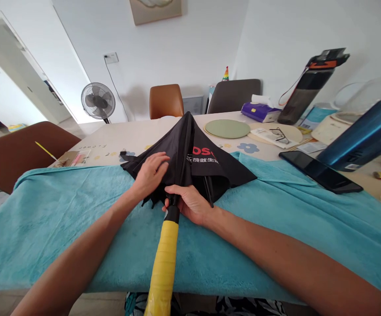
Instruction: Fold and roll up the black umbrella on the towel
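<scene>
A black umbrella [210, 169] with red and white lettering lies over the turquoise towel [88, 228], its canopy loosely folded and its tip pointing away from me. Its handle [163, 263], wrapped in yellow tape, runs toward my body. My right hand [190, 202] is wrapped round the shaft just above the handle, thumb on top. On the left side of the canopy my left hand [151, 173] rests palm down, its fingers stretched over the black fabric. The umbrella's ribs show below the cloth near both hands.
At the right lie a black phone [320, 171], a blue bottle [364, 131] and glasses [278, 135]. Farther back are a dark bottle [309, 85], a purple tissue pack [259, 112] and a green placemat [227, 128]. Chairs and a fan [98, 101] stand beyond the table.
</scene>
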A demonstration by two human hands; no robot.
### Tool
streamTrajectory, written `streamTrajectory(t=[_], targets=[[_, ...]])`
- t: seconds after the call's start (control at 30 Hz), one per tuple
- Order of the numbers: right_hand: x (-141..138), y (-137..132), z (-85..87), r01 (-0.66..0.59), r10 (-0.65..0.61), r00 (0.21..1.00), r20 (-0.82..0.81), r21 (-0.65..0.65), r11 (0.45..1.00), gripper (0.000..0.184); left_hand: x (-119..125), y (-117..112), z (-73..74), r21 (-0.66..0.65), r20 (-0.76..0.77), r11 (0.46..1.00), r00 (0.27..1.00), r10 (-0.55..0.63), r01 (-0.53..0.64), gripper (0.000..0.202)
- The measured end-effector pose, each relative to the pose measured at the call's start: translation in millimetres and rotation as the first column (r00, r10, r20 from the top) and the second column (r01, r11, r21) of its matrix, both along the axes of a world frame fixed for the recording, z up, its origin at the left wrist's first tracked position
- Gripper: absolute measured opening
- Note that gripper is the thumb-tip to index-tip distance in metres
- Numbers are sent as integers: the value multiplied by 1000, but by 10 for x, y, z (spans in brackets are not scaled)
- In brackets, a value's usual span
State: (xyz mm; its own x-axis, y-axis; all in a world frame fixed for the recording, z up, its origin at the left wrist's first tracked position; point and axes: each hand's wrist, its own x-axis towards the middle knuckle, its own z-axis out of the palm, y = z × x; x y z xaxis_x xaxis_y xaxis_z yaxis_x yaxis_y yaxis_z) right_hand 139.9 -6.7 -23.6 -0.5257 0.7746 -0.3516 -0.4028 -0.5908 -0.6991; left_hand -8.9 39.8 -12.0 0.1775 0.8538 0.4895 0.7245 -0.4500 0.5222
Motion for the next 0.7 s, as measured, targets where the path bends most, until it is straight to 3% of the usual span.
streamTrajectory(t=[0.07, 0.13, 0.23, 0.3, 0.4, 0.5, 0.7], targets=[[6, -1, -2, 1, -1, 1000, 6, -3, 1000, 13, -167, 55, 121, -120, 185, 989, 977, 105, -83, 29], [19, -3, 5, 6, -6, 1000, 10, -3, 1000, 16, -375, 94, 234, -328, 296, 942, 940, 171, -69, 29], [42, -8, 32, 12, -12, 1000, -2, -8, 1000, 17, -639, 79, 363, -638, 235, 766, 967, 100, 76, 37], [54, -13, 56, 18, -18, 1000, -9, -17, 1000, 18, -728, 25, 426, -754, 137, 647, 990, -11, 112, 42], [67, -18, 83, 27, -28, 1000, -7, -15, 1000, 18, -732, -72, 499, -835, 55, 533, 985, -166, 136, 48], [67, -14, 82, 34, -34, 999, -22, 2, 999, 18, -652, -140, 533, -864, 99, 452, 955, -281, 223, 50], [45, -15, 86, 61, -62, 997, -33, -43, 997, 16, -465, -149, 422, -872, 246, 333, 909, -336, 359, 46]])
